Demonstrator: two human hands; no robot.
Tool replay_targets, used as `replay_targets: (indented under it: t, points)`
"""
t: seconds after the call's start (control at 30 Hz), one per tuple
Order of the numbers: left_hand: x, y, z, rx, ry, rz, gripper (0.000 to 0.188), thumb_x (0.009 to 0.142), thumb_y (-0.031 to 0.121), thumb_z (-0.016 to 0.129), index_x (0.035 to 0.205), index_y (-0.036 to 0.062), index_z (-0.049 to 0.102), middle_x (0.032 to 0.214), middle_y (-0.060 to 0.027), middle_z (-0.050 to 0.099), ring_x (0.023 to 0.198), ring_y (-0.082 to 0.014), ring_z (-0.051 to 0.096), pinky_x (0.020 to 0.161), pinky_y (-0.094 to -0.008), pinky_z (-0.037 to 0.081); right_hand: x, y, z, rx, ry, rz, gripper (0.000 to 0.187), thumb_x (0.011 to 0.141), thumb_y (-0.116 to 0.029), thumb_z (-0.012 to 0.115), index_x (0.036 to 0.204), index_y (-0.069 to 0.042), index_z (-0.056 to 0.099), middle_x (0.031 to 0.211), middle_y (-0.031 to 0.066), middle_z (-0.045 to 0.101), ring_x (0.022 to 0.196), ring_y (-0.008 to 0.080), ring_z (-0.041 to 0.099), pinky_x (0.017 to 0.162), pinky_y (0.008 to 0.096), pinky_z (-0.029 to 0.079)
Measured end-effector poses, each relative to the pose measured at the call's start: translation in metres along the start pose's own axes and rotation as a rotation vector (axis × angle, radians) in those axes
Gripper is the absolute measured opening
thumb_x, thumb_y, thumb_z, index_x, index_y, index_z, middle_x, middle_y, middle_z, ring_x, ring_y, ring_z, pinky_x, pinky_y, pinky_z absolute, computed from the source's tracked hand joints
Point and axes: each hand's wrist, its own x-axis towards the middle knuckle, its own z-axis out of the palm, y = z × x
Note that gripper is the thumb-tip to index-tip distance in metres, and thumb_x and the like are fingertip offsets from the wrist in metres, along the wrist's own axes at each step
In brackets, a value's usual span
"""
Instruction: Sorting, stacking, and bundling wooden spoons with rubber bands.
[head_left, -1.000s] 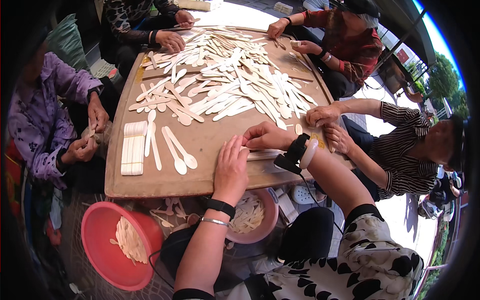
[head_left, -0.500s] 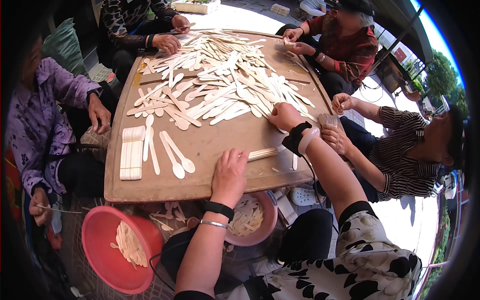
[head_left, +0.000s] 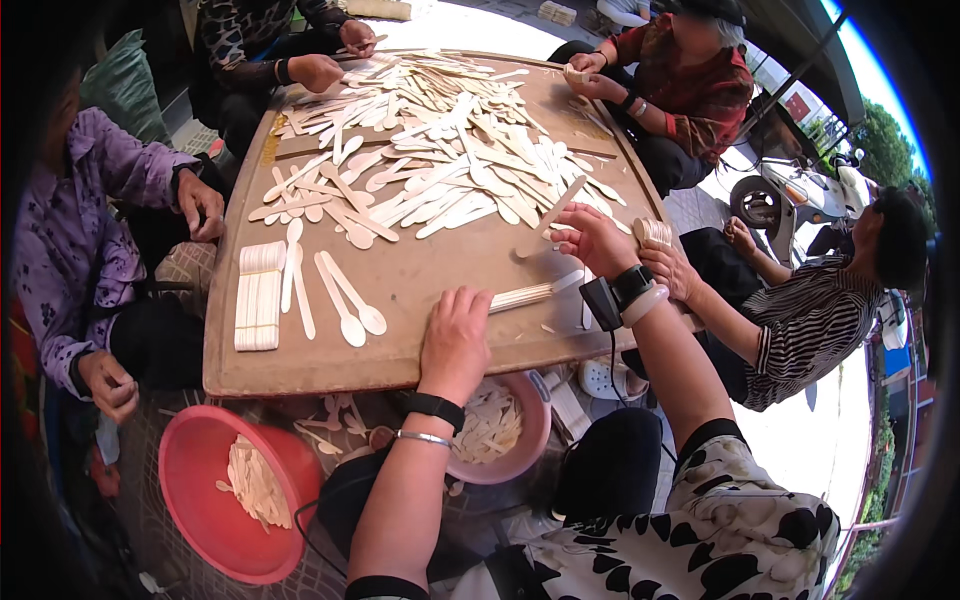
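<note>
My left hand point(head_left: 457, 338) rests near the table's front edge, its fingers closed round one end of a stack of pale wooden spoons point(head_left: 521, 297) lying sideways. To the right and a little farther off, my right hand point(head_left: 597, 240) is raised with its fingers on a single wooden spoon point(head_left: 566, 203) that slants up above the tabletop. Beyond it spreads a big heap of loose wooden spoons point(head_left: 470, 165). On the left lie a banded bundle of spoons point(head_left: 260, 297) and several separate spoons point(head_left: 345, 300).
Below the brown table point(head_left: 400, 372) stand a red basin point(head_left: 180, 490) and a pink basin point(head_left: 535, 440), both holding wooden pieces. Co-workers sit around the other sides. One at the right holds a spoon bundle point(head_left: 652, 232). A scooter point(head_left: 800, 195) stands farther off.
My right hand has lifted back from the heap's near edge with a spoon in its fingers. My left hand stays at the stack. The right co-worker's far hand has drawn away from the bundle.
</note>
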Motion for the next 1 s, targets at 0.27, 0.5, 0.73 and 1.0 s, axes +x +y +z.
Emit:
replay_targets:
  t: [0.27,0.5,0.73,1.0]
  points:
    - [0.003,0.003,0.002,-0.023,-0.010,-0.002,0.036,0.082,-0.003,0.058,0.117,0.0045,0.061,0.116,-0.0106,0.059,0.112,-0.0306,0.055,0.098,-0.0419,0.046,0.002,-0.005,-0.015,-0.209,0.094,0.024,0.027,0.094,-0.017,0.072,0.114,-0.002,0.063,0.102,0.0083,0.069,0.086,0.0175,0.071,0.070,0.0280,0.058]
    - [0.002,0.000,0.001,-0.036,-0.010,-0.017,0.036,0.083,-0.004,0.057,0.118,0.0016,0.062,0.139,-0.0127,0.054,0.130,-0.0308,0.050,0.110,-0.0413,0.042,-0.014,0.002,-0.003,-0.854,-0.109,-0.125,0.027,0.089,-0.012,0.074,0.113,0.001,0.072,0.097,0.0095,0.071,0.084,0.0164,0.068,0.074,0.0304,0.056]
    - [0.003,0.000,-0.001,-0.019,0.009,0.008,0.035,0.084,-0.005,0.054,0.117,0.0011,0.061,0.131,-0.0141,0.057,0.125,-0.0337,0.052,0.116,-0.0431,0.037,-0.016,0.013,0.022,-1.046,-0.573,-0.327,0.019,0.090,-0.017,0.075,0.103,-0.003,0.077,0.095,0.0096,0.070,0.089,0.0199,0.065,0.083,0.0331,0.052]
    - [0.004,0.003,-0.001,-0.050,0.025,-0.007,0.033,0.084,-0.006,0.052,0.115,0.0022,0.060,0.117,-0.0139,0.059,0.115,-0.0357,0.053,0.106,-0.0455,0.042,0.026,0.011,0.027,-1.550,0.191,-0.475,0.021,0.086,-0.025,0.071,0.091,-0.006,0.077,0.100,0.0151,0.073,0.090,0.0321,0.070,0.080,0.0417,0.055]
